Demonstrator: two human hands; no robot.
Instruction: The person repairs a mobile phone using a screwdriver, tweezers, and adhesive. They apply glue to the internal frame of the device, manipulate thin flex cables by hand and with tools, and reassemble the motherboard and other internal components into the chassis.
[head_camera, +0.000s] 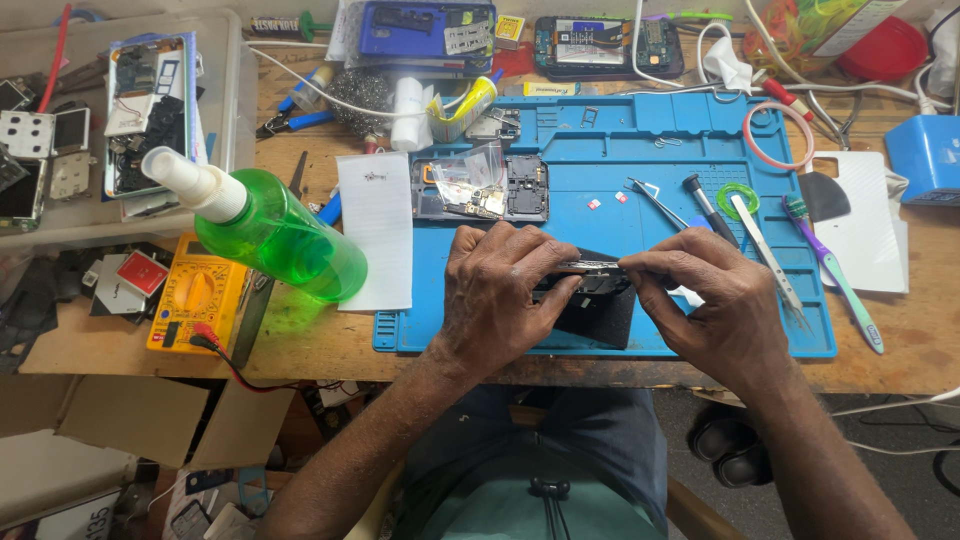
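My left hand (500, 295) and my right hand (715, 300) both grip a dark phone (590, 285), tilted on its edge, over the blue mat (600, 150) on the tabletop (920, 330). A green spray bottle (270, 230) lies well apart.

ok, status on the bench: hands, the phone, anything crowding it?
Left hand and right hand both grip the dark phone, edge up over the blue mat. Tweezers and green spray bottle lie nearby, apart.

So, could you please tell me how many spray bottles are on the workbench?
1. A green spray bottle lies tilted on the wooden bench, left of the blue repair mat and beside the yellow multimeter. Others may be hidden in the clutter.
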